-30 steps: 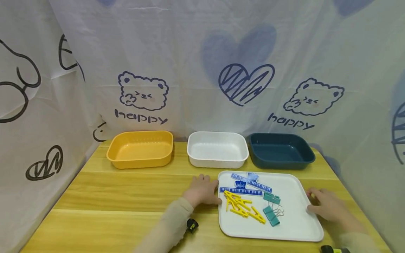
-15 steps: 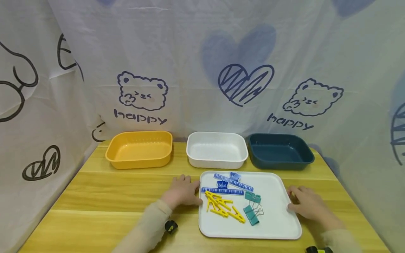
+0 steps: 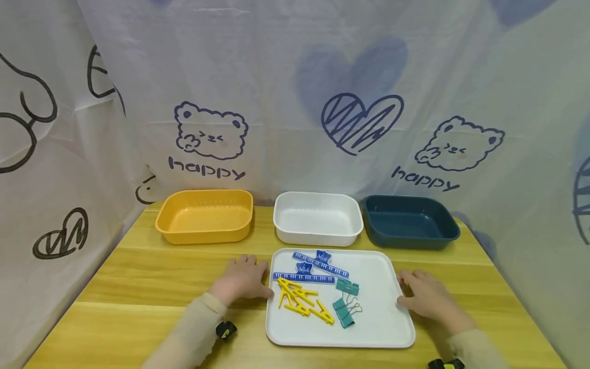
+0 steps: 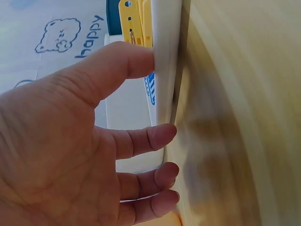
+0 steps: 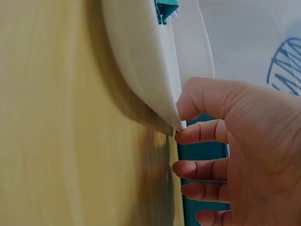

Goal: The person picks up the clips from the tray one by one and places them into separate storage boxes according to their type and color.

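Observation:
A white tray (image 3: 369, 333) lies on the wooden table with a hand at each short side. My left hand (image 3: 244, 278) grips its left rim: in the left wrist view the thumb reaches over the edge, with the fingers (image 4: 157, 141) outside it. At the opposite side, my right hand (image 3: 428, 297) holds the right rim between thumb and fingers. On the tray are yellow clothespins (image 3: 299, 300) in a loose heap, teal binder clips (image 3: 344, 311), and two blue clips with piano-key strips, one dark (image 3: 304, 278) and one lighter (image 3: 322, 262).
Behind the tray stand a yellow bin (image 3: 205, 237), a white bin (image 3: 318, 238) and a dark teal bin (image 3: 410, 241), in a row along the table's back edge. A printed white curtain (image 3: 286, 102) hangs close behind them.
The tray has slid left across the table, carrying the clips and clothespins with it. Both hands have moved left along with the tray. The three bins have kept their places.

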`<state>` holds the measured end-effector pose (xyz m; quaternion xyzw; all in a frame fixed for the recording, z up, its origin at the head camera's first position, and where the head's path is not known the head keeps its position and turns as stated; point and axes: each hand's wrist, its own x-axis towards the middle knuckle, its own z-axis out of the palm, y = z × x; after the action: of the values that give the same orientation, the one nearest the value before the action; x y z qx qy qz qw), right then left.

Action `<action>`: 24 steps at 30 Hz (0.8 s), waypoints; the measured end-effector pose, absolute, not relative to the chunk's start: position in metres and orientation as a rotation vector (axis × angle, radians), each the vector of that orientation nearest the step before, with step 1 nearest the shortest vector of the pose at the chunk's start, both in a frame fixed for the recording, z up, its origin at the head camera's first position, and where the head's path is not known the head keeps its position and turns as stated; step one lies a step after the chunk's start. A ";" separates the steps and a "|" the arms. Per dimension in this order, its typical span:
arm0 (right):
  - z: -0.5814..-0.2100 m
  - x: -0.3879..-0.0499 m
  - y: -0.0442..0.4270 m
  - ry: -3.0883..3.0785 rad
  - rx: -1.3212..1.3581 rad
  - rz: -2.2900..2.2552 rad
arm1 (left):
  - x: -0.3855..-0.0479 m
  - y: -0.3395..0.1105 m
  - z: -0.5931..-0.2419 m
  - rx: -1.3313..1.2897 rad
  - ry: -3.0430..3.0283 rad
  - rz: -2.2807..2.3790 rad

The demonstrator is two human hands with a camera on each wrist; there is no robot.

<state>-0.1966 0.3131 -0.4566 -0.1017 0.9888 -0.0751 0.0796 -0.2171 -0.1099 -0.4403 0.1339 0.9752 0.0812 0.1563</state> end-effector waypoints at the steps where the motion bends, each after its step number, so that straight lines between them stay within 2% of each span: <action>1: -0.456 -0.197 0.310 2.951 -0.305 -0.229 | -0.217 -0.113 -0.439 0.379 2.792 0.232; 24: -0.460 -0.198 0.270 2.901 -0.328 -0.253 | -0.216 -0.153 -0.431 0.279 2.829 0.237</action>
<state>-0.1984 0.2697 -0.4596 -0.1113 0.9844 -0.0859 0.1054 -0.2158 -0.1530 -0.4308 0.0967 0.9814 0.0822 0.1442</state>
